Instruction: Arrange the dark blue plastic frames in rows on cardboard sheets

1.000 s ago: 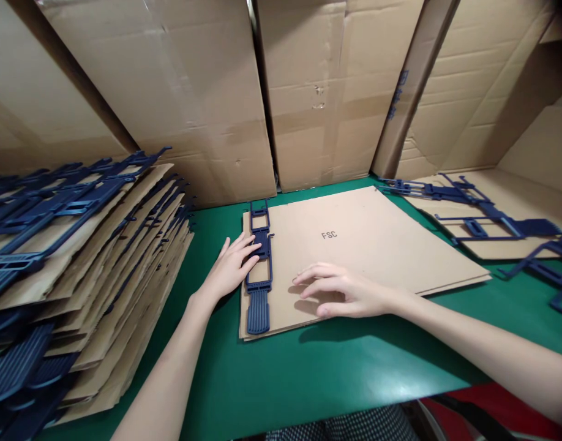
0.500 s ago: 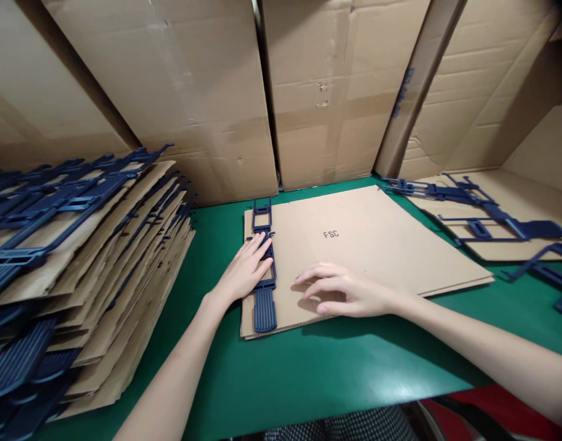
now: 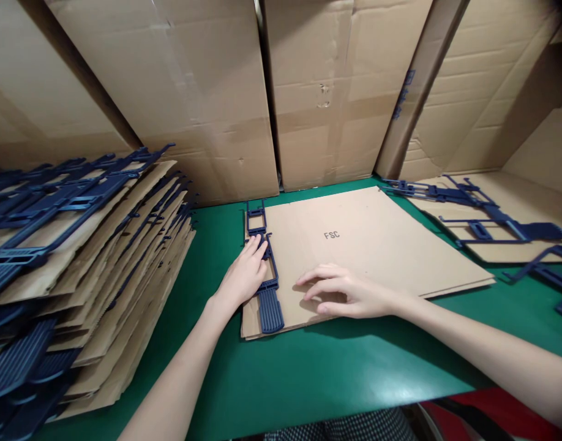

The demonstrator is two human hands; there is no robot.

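Note:
A flat cardboard sheet printed "FSC" lies on the green table, with at least one more sheet under it. Along its left edge rests a dark blue plastic frame piece with a ribbed near end, tilted slightly. My left hand lies over the middle of that piece, fingers extended and pressing on it, hiding part of it. Over the near part of the cardboard is my right hand, fingers loosely curved and apart, holding nothing. Whether its fingertips touch the sheet I cannot tell.
At the left stands a tall stack of cardboard sheets layered with blue plastic pieces. More blue pieces lie on cardboard at the right. Large cardboard boxes form a wall behind the green table.
My left hand has slid right onto the blue plastic piece. The piece's near end has shifted right, so it now sits at a slant. My right hand stays almost still.

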